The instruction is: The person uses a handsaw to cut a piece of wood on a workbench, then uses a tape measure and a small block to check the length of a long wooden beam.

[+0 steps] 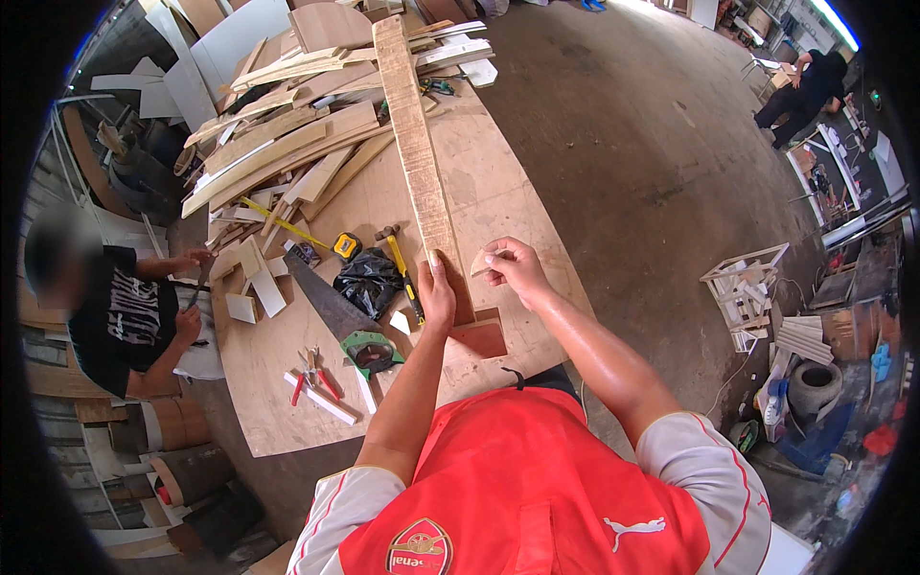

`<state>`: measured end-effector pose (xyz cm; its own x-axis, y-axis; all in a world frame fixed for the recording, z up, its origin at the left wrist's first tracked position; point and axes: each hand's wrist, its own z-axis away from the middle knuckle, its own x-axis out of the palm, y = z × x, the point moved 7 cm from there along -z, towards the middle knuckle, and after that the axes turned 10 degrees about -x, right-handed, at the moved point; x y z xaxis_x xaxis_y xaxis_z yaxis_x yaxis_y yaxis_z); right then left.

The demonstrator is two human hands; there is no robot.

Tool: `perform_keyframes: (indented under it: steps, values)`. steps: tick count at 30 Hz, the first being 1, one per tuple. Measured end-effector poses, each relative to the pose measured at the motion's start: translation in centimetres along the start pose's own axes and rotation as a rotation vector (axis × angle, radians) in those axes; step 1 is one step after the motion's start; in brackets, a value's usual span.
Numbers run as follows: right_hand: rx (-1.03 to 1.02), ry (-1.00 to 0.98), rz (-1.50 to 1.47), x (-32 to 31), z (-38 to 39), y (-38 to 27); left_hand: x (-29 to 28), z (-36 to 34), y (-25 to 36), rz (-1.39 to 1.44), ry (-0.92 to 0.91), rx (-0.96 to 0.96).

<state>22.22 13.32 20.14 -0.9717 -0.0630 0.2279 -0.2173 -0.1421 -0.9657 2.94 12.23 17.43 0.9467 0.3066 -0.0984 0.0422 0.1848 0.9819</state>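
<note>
Long plank [417, 134]: one is held.
Hammer [403, 275]: one is seen.
Tape measure [347, 246]: one is seen.
Handsaw [328, 305]: one is seen.
Other people [144, 321]: two are seen.
Piled boards [287, 160]: many, too overlapped to be counted.

A person in a red shirt [470, 455] grips the near end of a long wooden plank [415, 134] with the left hand [438, 297] as the right hand [517, 270], just right of the plank, pinches a small pale piece [481, 263]. Left of the plank lie a hammer [403, 271], a tape measure [347, 246] and a handsaw [324, 295]; farther left stands a co-worker [144, 321].
</note>
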Motion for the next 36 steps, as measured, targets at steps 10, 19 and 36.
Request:
perform_keyframes:
  steps: [10, 19, 36]
  values:
    - [-0.184, -0.062, 0.069, 0.9, -1.1, 1.4, 0.9, 0.8, 2.0, -0.009, -0.014, 0.007]
    - [-0.176, -0.096, 0.189, 1.8, -0.8, 0.4, 0.5, 0.4, 0.9, 0.019, -0.029, -0.013]
    - [-0.084, -0.023, 0.011, -0.4, -1.5, 1.1, 0.4, -0.6, 0.3, 0.075, -0.027, -0.035]
